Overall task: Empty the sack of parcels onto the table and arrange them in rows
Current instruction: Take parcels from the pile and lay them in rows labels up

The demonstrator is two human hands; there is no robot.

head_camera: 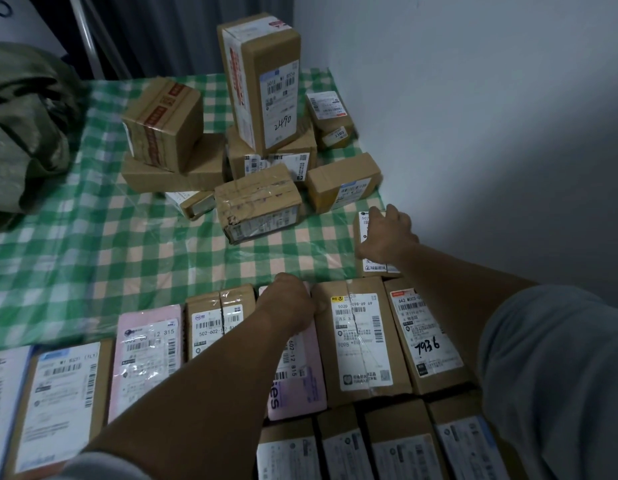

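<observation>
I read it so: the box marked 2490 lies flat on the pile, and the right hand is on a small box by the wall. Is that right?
No: the head view shows the box marked 2490 standing upright on the pile. The rest holds.

Frame is running dim and cool, source not showing. White wall (456,98) is reading brightest mid-frame and falling off to grey shadow at lower right. Clear tape on the middle carton (262,199) is throwing weak glare. Green sack (26,133) and left-edge parcels (58,393) are going soft. Wide lens is bending the edges. Fine noise is showing throughout.
</observation>
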